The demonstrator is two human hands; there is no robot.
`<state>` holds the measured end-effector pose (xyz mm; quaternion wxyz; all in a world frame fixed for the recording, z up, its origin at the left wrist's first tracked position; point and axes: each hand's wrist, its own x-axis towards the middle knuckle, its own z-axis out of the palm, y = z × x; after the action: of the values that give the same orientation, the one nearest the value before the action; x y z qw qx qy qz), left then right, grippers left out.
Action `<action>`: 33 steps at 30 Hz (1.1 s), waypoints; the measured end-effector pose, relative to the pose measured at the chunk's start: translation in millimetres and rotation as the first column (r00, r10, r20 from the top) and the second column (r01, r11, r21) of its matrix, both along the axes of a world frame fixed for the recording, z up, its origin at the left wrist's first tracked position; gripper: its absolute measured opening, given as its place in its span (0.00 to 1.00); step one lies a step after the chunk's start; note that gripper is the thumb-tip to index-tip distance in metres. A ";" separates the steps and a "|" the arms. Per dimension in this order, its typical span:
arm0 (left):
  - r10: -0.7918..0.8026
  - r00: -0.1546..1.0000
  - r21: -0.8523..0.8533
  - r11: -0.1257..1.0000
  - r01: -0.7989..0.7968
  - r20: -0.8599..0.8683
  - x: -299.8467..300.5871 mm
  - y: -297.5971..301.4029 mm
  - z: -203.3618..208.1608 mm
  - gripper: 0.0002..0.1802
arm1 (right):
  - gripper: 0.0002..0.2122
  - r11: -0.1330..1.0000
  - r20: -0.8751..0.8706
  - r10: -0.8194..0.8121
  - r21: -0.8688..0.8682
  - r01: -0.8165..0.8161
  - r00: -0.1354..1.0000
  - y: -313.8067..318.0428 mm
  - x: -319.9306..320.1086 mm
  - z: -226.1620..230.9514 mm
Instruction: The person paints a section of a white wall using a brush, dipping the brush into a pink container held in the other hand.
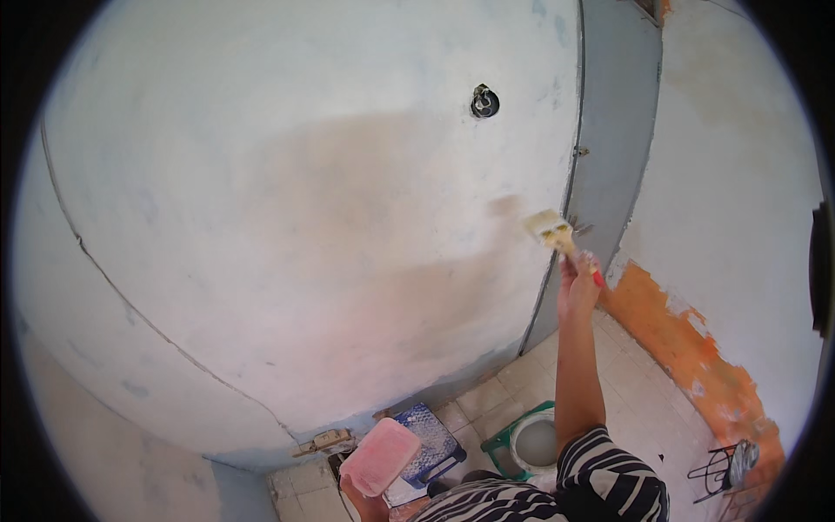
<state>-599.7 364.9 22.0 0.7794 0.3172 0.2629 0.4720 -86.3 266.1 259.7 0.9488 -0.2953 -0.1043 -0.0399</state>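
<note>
My right hand is closed around the handle of a wide flat paintbrush; a red end of the handle shows below my fingers. Its pale bristles point up and left, close to the white wall, though contact cannot be made out. Low in the view, my left hand grips a pink rectangular plastic tub from below. What the tub holds is hard to tell. Damp-looking patches and my shadow darken the wall's middle.
An open round electrical box sits in the wall. At right are a grey door panel and orange-painted wall base. On the tiled floor stand a blue textured step stool, a white bucket in a green frame, and a black wire rack.
</note>
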 end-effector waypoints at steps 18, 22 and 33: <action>0.207 0.954 0.390 0.914 -0.110 -0.217 -3.7 35.0 30.5 0.30 | 0.10 0.996 0.417 -0.080 0.071 0.055 0.905 43.0 62.8 237.2; 0.475 0.790 0.673 0.731 -0.111 -0.387 -6.2 49.9 -5.9 0.28 | 0.09 1.000 0.537 -0.029 0.026 0.017 0.843 62.2 77.6 275.9; 0.300 0.870 0.611 0.792 0.002 -0.392 47.3 69.5 27.4 0.23 | 0.07 0.978 0.674 -0.199 0.180 0.103 0.712 99.9 126.7 438.9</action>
<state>-552.4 434.4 49.4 0.5122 0.6263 0.3077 0.5007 40.4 366.0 698.6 0.8527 -0.2052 -0.4213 -0.2308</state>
